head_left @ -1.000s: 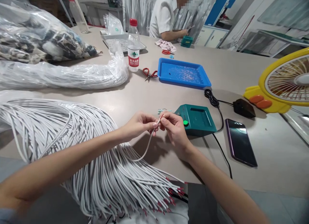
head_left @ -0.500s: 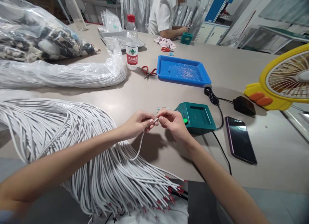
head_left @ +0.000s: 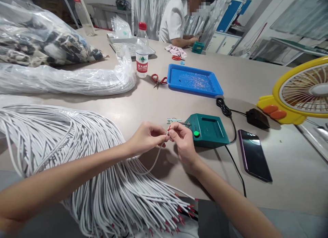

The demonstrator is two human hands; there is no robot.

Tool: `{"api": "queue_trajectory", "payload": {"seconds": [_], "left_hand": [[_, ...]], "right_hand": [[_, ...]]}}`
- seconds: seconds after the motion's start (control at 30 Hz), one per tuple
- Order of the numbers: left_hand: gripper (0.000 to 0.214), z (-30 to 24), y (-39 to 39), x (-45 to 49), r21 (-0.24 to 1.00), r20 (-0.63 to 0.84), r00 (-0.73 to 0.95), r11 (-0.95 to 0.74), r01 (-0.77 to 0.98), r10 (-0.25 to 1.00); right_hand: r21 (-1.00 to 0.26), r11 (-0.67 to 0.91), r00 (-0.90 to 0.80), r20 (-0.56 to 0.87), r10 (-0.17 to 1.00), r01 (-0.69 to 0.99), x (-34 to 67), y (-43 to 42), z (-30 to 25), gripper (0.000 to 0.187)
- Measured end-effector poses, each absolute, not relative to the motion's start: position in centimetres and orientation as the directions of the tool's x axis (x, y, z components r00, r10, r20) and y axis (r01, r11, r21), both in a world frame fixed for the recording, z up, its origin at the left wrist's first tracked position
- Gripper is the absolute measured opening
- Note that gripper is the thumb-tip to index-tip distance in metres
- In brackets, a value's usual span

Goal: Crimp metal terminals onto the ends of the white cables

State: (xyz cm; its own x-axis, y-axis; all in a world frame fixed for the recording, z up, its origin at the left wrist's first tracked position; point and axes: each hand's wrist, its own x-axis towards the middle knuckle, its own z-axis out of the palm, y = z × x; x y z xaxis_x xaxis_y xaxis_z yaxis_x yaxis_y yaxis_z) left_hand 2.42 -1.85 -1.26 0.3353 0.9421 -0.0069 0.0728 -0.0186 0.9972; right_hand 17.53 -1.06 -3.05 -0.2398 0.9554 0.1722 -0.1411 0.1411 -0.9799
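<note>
My left hand [head_left: 147, 138] and my right hand [head_left: 182, 140] meet above the table, both pinched on the tip of one white cable [head_left: 156, 158]. The cable's end shows a red inner wire between my fingertips. It curves down to a big bundle of white cables [head_left: 77, 162] lying across the table's near left, their red-tipped ends hanging over the front edge. Right beside my right hand stands a green box with a green button [head_left: 208, 130].
A phone [head_left: 253, 154] and a black cord [head_left: 230, 111] lie right of the box. Further back are a blue tray [head_left: 193, 80], red scissors [head_left: 157, 80], a water bottle [head_left: 141, 51] and bagged cables [head_left: 69, 81]. A yellow fan [head_left: 302, 92] stands at right. Another person sits at the far side.
Both hands stay pinched on the cable tip, with only small finger shifts. The red wire end shows again between the fingertips. The view has shifted slightly.
</note>
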Motion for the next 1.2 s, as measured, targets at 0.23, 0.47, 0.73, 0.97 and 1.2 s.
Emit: {"api": "queue_trajectory", "payload": {"seconds": [0.23, 0.47, 0.73, 0.97, 1.2], "left_hand": [[0.016, -1.3, -1.6, 2.1, 0.998, -0.018, 0.331, -0.001, 0.057, 0.943], [0.020, -0.9, -1.2, 1.9, 0.989, -0.083, 0.386, 0.124, -0.084, 0.919], [0.017, -1.1, -0.7, 1.5, 0.928, -0.191, 0.391, 0.295, -0.226, 0.900], [0.019, -1.4, -0.9, 1.5, 0.942, -0.160, 0.422, 0.266, -0.206, 0.893], [0.023, -1.5, -1.0, 1.5, 0.957, -0.170, 0.435, 0.252, -0.140, 0.884]], "right_hand": [[-0.897, 0.404, -0.247, 0.357, 0.901, 0.179, 18.0, -0.7, -2.8, 0.009], [-0.843, 0.449, -0.295, 0.366, 0.883, 0.296, 18.4, -0.3, -2.2, 0.013], [-0.863, 0.437, -0.181, 0.401, 0.898, 0.254, 18.5, -0.6, -2.5, 0.016], [-0.850, 0.455, -0.235, 0.401, 0.885, 0.266, 18.0, -0.8, -2.4, 0.020], [-0.883, 0.423, -0.225, 0.378, 0.898, 0.206, 18.0, -0.6, -2.7, 0.011]]}}
